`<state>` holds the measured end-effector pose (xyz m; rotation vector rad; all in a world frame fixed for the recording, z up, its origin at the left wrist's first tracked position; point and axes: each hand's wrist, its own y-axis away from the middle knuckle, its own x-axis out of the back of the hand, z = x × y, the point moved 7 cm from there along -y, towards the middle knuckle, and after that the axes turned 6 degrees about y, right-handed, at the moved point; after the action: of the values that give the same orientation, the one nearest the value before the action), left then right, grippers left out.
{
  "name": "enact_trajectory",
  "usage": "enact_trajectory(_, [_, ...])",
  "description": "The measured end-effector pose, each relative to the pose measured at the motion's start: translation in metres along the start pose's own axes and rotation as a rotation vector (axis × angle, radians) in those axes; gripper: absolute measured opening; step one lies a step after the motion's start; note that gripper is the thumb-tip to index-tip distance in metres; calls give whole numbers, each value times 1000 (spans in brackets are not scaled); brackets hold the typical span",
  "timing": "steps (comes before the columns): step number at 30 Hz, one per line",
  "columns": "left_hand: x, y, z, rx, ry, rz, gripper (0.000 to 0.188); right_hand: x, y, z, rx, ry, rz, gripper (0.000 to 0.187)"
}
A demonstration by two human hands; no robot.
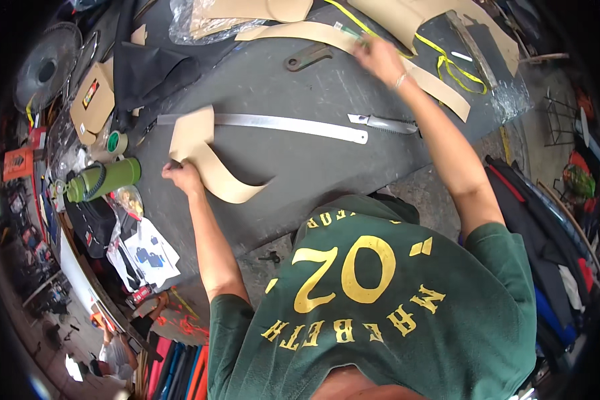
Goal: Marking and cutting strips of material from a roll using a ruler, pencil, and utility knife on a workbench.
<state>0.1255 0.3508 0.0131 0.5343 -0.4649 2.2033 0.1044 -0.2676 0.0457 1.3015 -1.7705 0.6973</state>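
Observation:
My left hand is closed on the edge of a curved brown card piece, whose wide end overlaps a long metal ruler. A small dark thing shows at its fingertips, too small to name. Across the table, my right hand is above a long brown card strip. Its fingers are bent around a small green and clear object, of a kind I cannot make out. Nearest the right forearm lies a serrated knife. A dark metal tool with a hole rests left of that hand.
A yellow measuring tape curls at the far right, beside a worn wooden bar. Black cloth covers the far left. A green bottle, a tape roll and printed paper line the left edge of the dark table.

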Motion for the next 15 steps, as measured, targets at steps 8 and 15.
enact_trajectory(8, [-14, -13, 15, -123, -580, -405, 66, -37, 70, -38, 57, -218, -215, 25])
enact_trajectory(15, [-26, 59, 89, -12, -1007, -605, 109, 18, -1, 59, 43, 119, 368, 26])
